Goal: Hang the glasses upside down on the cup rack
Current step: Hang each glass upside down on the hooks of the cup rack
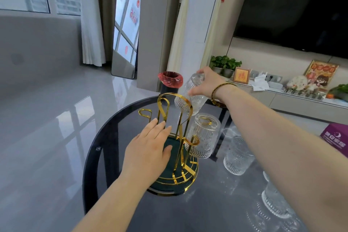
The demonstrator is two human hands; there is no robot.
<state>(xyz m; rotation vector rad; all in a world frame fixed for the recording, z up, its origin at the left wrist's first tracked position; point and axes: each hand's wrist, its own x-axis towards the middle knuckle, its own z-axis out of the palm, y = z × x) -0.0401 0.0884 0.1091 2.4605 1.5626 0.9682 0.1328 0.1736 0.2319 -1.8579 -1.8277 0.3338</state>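
at the far side of the gold rack (176, 137), right hand (206, 84) grips a ribbed glass (190, 96) tilted mouth-down, rim near the top loop, not yet seated; one glass (204, 137) already hangs on a lower arm. left hand (150, 149) open and flat over the rack's green base, holding nothing. risk, as i judge it: rim knocks the loop or the hung glass, or slips off; spare glasses (238, 156) on the dark counter (216, 203) sit near that forearm.
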